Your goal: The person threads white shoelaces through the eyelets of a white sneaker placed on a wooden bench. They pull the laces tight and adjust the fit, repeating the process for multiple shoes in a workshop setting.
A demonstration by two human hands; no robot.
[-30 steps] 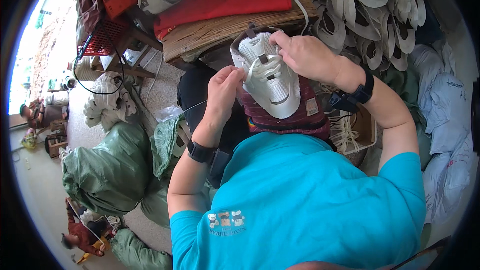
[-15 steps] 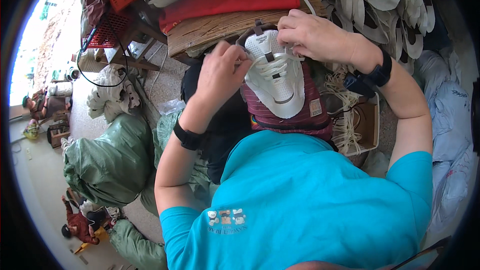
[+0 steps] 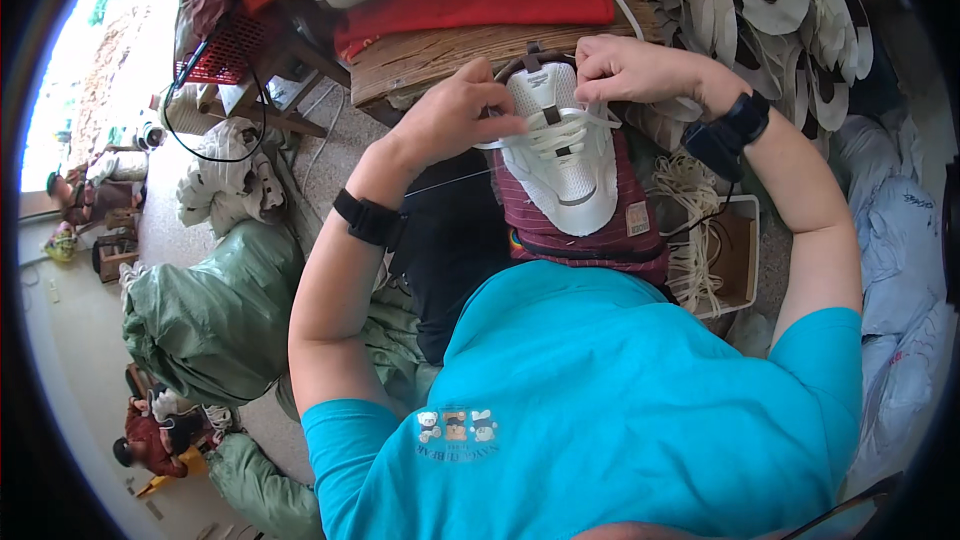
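Note:
A white shoe upper [image 3: 575, 185] with a brown collar lies toe toward me on a maroon striped cloth [image 3: 530, 215] over my lap. White shoelace [image 3: 560, 137] crosses its tongue in several rows. At the upper's left edge, my left hand [image 3: 465, 110] is closed in a pinch on the shoelace, the fingertips partly hiding it. My right hand [image 3: 630, 70] has its fingers curled and pressed to the right edge near the collar, gripping the upper. A loose bit of lace sticks out below those fingers.
Beyond the shoe stands a wooden bench [image 3: 420, 65] with a red cloth [image 3: 480, 2] and more uppers. Stacked uppers [image 3: 770, 0] fill the far right. A box [image 3: 738, 250] with loose laces sits right of my lap; green sacks [image 3: 215, 315] lie left. Other people [image 3: 155, 445] work farther off.
My left hand has come in over the shoe's left edge, its fingers now nearer the laces. My right hand has shifted slightly, its fingers curled more tightly. The view has moved a little.

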